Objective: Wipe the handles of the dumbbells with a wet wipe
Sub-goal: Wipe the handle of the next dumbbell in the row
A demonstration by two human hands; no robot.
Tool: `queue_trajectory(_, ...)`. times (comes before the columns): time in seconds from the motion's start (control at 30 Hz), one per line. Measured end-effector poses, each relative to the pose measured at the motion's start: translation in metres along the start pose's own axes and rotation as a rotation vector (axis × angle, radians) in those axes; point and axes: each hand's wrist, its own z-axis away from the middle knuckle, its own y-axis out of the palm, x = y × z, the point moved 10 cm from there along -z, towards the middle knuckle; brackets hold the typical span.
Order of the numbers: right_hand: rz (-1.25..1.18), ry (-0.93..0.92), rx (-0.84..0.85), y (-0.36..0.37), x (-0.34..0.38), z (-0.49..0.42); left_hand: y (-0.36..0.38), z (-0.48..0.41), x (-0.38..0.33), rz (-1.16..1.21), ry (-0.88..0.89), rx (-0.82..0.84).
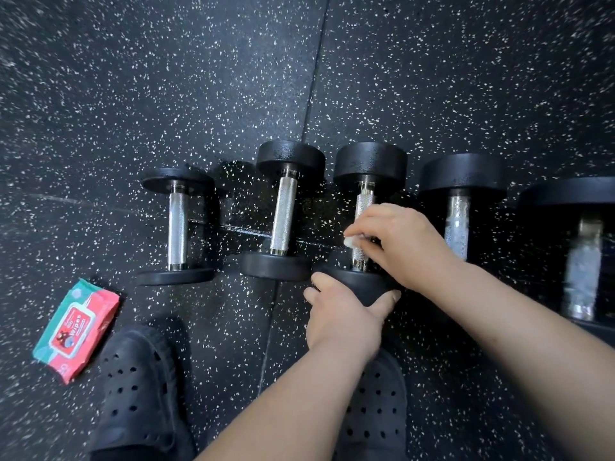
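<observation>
Speckled rubber floor (199,78), seen from the head: third dumbbell (369,161) lying with long axis pointing away from the body. Grips its near head with left hand (342,314); pinches wet wipe (351,241) against handle (364,201) with right hand (396,241), just beyond, free to slide lengthwise.

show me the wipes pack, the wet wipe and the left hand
wipes pack (76,331), head view, on its red label flap
wet wipe (350,241), head view, on the white bit showing under the right hand (399,241)
left hand (342,316), head view, on its back, gripping the dumbbell (352,281)
</observation>
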Motion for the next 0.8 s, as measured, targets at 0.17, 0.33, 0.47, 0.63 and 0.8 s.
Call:
queue_trajectory(0.17, -0.054, -0.001, 0.091, 0.005, 0.004, 0.011, 0.000, 0.001, -0.002, -0.004, 0.007, 0.027)
queue_trajectory(0.33, -0.072, 0.036, 0.149, 0.010, 0.002, 0.006, 0.001, 0.002, -0.001, -0.011, 0.002, 0.021)
queue_trajectory(0.47, -0.085, 0.060, 0.260, 0.018, 0.001, 0.006, 0.001, 0.000, -0.001, 0.000, -0.001, 0.023)
queue_trajectory(0.63, -0.096, 0.084, 0.228, 0.015, -0.006, 0.005, 0.001, 0.000, -0.001, -0.004, 0.001, 0.019)
queue_trajectory(0.8, -0.150, 0.166, 0.309, 0.017, -0.018, 0.016, 0.001, -0.002, 0.000, 0.002, 0.010, 0.036)
